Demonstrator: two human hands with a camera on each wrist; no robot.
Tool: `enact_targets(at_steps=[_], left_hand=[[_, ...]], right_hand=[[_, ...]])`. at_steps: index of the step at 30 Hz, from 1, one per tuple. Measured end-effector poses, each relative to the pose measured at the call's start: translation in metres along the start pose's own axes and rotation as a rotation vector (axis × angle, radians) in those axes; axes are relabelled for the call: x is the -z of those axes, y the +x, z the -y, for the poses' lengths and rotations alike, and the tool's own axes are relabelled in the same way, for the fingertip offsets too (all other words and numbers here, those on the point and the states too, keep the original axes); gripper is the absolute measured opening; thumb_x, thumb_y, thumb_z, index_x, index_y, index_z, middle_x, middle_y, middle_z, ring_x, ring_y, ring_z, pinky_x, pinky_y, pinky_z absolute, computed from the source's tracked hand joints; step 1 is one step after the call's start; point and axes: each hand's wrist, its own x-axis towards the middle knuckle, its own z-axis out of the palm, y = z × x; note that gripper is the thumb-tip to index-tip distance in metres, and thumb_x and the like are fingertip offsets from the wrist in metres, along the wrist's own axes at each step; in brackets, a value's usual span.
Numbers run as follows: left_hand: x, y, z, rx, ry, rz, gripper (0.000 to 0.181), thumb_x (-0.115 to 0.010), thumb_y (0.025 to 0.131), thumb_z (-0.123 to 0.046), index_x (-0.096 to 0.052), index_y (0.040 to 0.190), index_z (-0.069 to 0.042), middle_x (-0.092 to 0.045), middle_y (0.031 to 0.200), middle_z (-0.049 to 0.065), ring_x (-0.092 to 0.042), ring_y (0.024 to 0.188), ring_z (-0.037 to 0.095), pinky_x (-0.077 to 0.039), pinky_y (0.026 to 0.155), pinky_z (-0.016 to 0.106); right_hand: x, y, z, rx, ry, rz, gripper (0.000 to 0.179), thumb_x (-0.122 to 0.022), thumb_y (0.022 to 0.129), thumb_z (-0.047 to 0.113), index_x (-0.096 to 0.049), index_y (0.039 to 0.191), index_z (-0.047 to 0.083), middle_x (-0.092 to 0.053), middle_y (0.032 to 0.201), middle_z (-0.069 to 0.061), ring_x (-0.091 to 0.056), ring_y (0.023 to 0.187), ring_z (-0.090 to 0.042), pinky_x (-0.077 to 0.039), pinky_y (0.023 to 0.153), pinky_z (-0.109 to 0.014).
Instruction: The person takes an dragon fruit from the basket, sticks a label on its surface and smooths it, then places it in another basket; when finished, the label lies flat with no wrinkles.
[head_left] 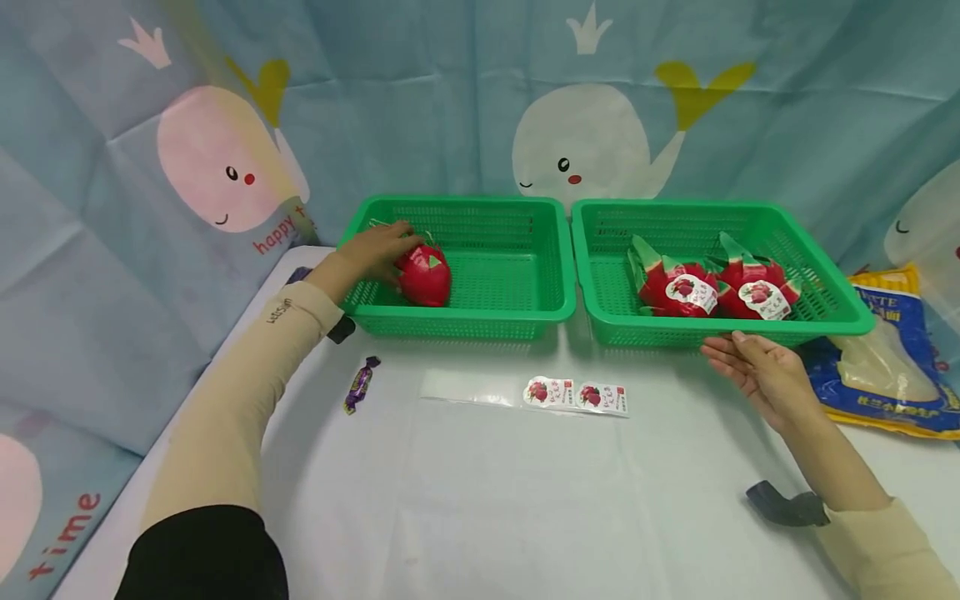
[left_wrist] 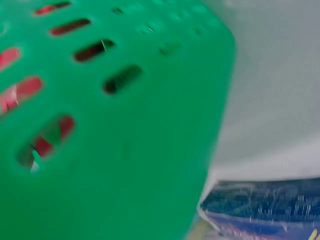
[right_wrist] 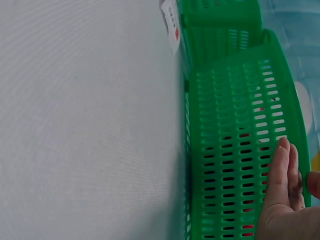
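Observation:
My left hand (head_left: 377, 248) reaches into the left green basket (head_left: 480, 315) and holds a red dragon fruit (head_left: 429, 282), fingers bent over its top and side. Slots in green plastic show red in the left wrist view, where the hand itself is hidden. At the right green basket (head_left: 825, 275), my right hand (head_left: 765, 375) touches the front rim; in the right wrist view its straight fingers (right_wrist: 281, 175) lie along the outer wall, the thumb near the rim. Two dragon fruits with white labels, one on the left (head_left: 678, 287) and one on the right (head_left: 756, 287), lie in that basket.
A strip of stickers (head_left: 573, 394) lies before the baskets, with a purple-wrapped candy (head_left: 362, 385) to its left. A blue and yellow bag (head_left: 877, 367) lies right of the right basket. Behind hangs a whale-printed curtain (head_left: 450, 100).

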Motion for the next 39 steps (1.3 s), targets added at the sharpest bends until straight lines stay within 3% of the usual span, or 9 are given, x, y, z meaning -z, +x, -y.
enact_targets(at_steps=[5,9,14,21,24,28,31,35,39], left_hand=[[-0.012,0.008,-0.017,0.063,-0.275,-0.013,0.076,-0.076,0.071,-0.043,-0.043,0.128,-0.005,-0.045,0.121,0.015,-0.051,0.104,0.031,-0.048,0.083,0.045],[-0.020,0.014,-0.031,0.149,-0.436,-0.002,0.077,-0.071,0.074,-0.048,-0.035,0.127,-0.005,-0.052,0.120,0.015,-0.055,0.101,0.029,-0.050,0.080,0.043],[-0.023,0.013,-0.037,0.210,-0.538,-0.036,0.078,-0.072,0.074,-0.045,-0.033,0.131,-0.008,-0.052,0.123,0.014,-0.055,0.104,0.030,-0.050,0.082,0.043],[-0.023,0.010,-0.037,0.167,-0.595,-0.124,0.076,-0.079,0.069,-0.039,-0.040,0.125,-0.007,-0.052,0.123,0.013,-0.054,0.106,0.028,-0.051,0.082,0.042],[-0.015,0.008,-0.039,0.132,-0.616,-0.179,0.075,-0.080,0.067,-0.037,-0.042,0.125,-0.007,-0.053,0.122,0.011,-0.054,0.106,0.026,-0.052,0.081,0.041],[0.012,-0.002,-0.045,0.095,-0.685,-0.296,0.073,-0.080,0.068,-0.034,-0.043,0.125,-0.007,-0.051,0.125,0.010,-0.051,0.109,0.023,-0.052,0.083,0.042],[0.034,-0.018,-0.058,0.089,-0.708,-0.370,0.074,-0.081,0.067,-0.035,-0.044,0.124,-0.008,-0.051,0.126,0.008,-0.050,0.110,0.022,-0.052,0.083,0.042],[0.050,-0.046,-0.095,0.058,-0.687,-0.421,0.077,-0.083,0.063,-0.038,-0.045,0.124,-0.010,-0.054,0.124,0.006,-0.053,0.108,0.019,-0.054,0.080,0.039],[0.046,-0.075,-0.142,-0.007,-0.639,-0.416,0.080,-0.085,0.059,-0.040,-0.046,0.123,-0.012,-0.057,0.122,0.005,-0.055,0.107,0.020,-0.055,0.078,0.036]], right_hand=[[0.000,0.001,0.001,-0.005,0.029,-0.024,0.030,-0.033,0.099,0.006,-0.061,0.101,-0.004,-0.069,0.103,-0.014,-0.067,0.096,-0.023,-0.052,0.080,-0.030],[-0.001,0.002,0.001,0.010,0.038,-0.022,0.029,-0.033,0.099,0.005,-0.061,0.099,-0.005,-0.069,0.103,-0.015,-0.067,0.096,-0.024,-0.052,0.080,-0.030],[-0.002,0.003,0.003,0.020,0.055,-0.017,0.029,-0.033,0.099,0.005,-0.060,0.097,-0.005,-0.069,0.103,-0.016,-0.067,0.096,-0.024,-0.052,0.080,-0.030],[-0.003,0.004,0.003,0.011,0.121,-0.039,0.030,-0.033,0.099,0.005,-0.060,0.093,-0.006,-0.069,0.101,-0.017,-0.067,0.095,-0.026,-0.052,0.080,-0.031],[-0.004,0.003,0.003,0.004,0.121,-0.055,0.030,-0.034,0.099,0.005,-0.061,0.092,-0.006,-0.069,0.100,-0.017,-0.067,0.094,-0.026,-0.052,0.080,-0.030],[-0.005,0.003,0.002,0.011,0.115,-0.062,0.030,-0.034,0.098,0.005,-0.062,0.094,-0.006,-0.069,0.100,-0.017,-0.067,0.094,-0.025,-0.052,0.079,-0.029],[-0.006,0.003,0.001,0.008,0.108,-0.071,0.029,-0.035,0.098,0.006,-0.062,0.094,-0.005,-0.069,0.099,-0.016,-0.067,0.093,-0.024,-0.052,0.079,-0.029],[-0.007,0.001,0.000,0.015,0.112,-0.082,0.029,-0.036,0.098,0.005,-0.062,0.093,-0.005,-0.070,0.099,-0.016,-0.067,0.093,-0.024,-0.052,0.079,-0.029],[-0.009,0.001,-0.002,0.043,0.117,-0.083,0.029,-0.036,0.098,0.004,-0.063,0.096,-0.006,-0.070,0.097,-0.017,-0.068,0.092,-0.025,-0.053,0.078,-0.029]])
